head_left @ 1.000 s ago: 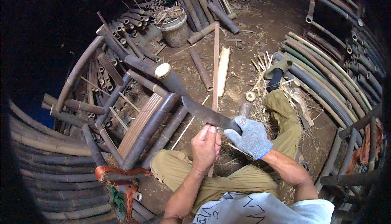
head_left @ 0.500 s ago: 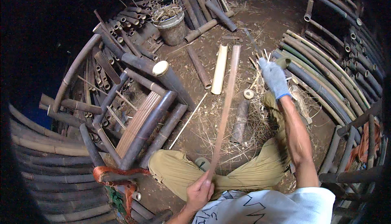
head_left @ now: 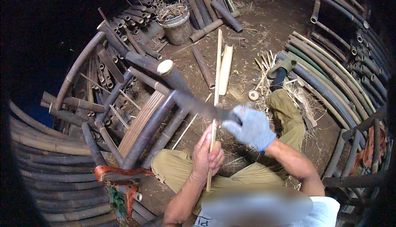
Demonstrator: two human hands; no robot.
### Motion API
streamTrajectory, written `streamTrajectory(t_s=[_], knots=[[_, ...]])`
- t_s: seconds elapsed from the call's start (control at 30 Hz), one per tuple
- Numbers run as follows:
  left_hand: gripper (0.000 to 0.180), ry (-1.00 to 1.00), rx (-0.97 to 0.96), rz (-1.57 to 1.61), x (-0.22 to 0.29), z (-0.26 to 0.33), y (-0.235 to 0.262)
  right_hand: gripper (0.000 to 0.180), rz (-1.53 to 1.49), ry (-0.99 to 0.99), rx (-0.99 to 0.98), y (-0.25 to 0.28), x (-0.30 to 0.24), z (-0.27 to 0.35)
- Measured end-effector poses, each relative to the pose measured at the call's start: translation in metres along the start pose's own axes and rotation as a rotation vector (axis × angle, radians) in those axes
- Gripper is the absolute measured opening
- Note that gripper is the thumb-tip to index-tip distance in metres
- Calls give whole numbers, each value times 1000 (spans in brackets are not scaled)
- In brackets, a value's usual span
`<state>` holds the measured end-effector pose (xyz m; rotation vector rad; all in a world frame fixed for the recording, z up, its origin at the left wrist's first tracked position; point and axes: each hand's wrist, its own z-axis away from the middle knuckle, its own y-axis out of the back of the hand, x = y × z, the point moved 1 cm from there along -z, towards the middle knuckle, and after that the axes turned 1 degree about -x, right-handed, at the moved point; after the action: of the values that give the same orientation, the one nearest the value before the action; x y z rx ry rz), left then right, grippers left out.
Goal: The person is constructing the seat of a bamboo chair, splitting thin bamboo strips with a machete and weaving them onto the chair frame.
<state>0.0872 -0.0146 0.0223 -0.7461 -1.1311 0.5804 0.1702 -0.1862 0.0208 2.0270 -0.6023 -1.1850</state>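
Note:
Bare fingers of my left hand (head_left: 205,154) are closed round a long, thin bamboo strip (head_left: 218,64), which stands nearly upright in the picture, its narrow edge showing. My right hand (head_left: 250,128), in a pale grey-blue knit glove, grips a long dark knife (head_left: 202,108) by its handle. The blade, smeared by motion, crosses the strip just above my left hand and points to the left. Whether the edge touches the strip I cannot tell. A pale split bamboo piece (head_left: 225,72) lies on the ground beyond, beside a round brown bamboo length (head_left: 203,68).
To my left stands a bamboo chair (head_left: 150,130) with a slatted panel. A bucket (head_left: 175,29) of shavings sits at the back. Bamboo poles (head_left: 326,76) are stacked to the right. Shavings and a short bamboo ring (head_left: 253,95) lie near my shoe (head_left: 282,68).
My right hand has come back from the far right with the knife, toward my left hand. My left hand has moved up and forward, and the strip now shows its narrow edge.

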Motion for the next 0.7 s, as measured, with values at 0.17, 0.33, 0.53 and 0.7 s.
streamTrajectory(t_s=[0.17,0.33,0.53,0.7], knots=[[49,51,-11,-96,-11,34,5,51,120,-128,97,12,34,-31],[48,164,16,-83,-20,83,30,53,152,-229,132,26,78,-65],[49,148,-71,19,-28,137,82,55,204,-202,330,62,174,-95],[44,-38,203,-438,1,58,57,45,30,-143,131,32,49,-47]])
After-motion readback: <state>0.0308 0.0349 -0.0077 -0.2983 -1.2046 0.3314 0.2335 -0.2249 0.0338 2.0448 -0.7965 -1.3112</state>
